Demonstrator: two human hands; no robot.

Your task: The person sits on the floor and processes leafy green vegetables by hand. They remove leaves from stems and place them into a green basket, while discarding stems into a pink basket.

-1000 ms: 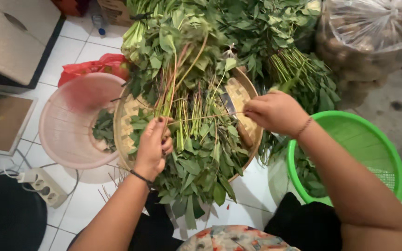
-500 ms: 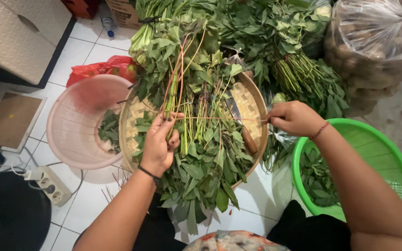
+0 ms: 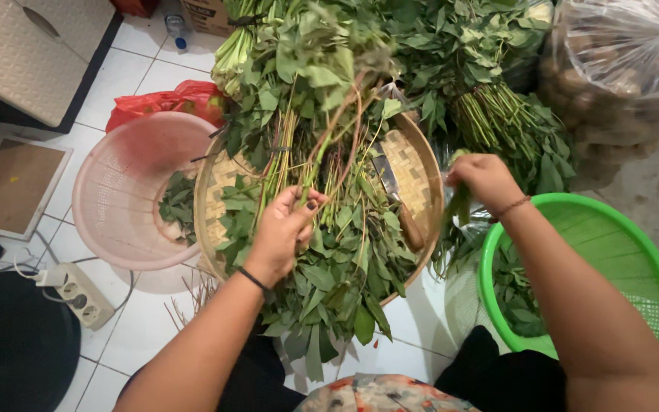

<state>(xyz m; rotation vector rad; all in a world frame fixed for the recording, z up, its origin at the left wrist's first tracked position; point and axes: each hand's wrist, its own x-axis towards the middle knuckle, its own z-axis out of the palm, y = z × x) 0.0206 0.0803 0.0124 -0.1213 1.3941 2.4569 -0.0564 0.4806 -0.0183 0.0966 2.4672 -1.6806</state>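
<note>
A round woven bamboo tray (image 3: 421,164) lies on the tiled floor, heaped with leafy green stalks (image 3: 322,152). My left hand (image 3: 280,233) grips a bunch of those stalks near their lower ends, over the tray's middle. My right hand (image 3: 486,179) is past the tray's right rim, closed on a few picked green leaves (image 3: 455,221) that hang down beside the green basket (image 3: 650,259). A knife with a wooden handle (image 3: 398,202) rests on the tray between my hands.
A pink plastic basket (image 3: 116,191) with a few leaves sits left of the tray. More tied greens (image 3: 497,114) and a clear bag of brown produce (image 3: 619,69) lie behind. A power strip (image 3: 78,294) and a red bag (image 3: 169,99) are at the left.
My right hand has pulled away from the stalks to the right, carrying picked leaves toward the green basket. My left hand has shifted slightly right on the bunch.
</note>
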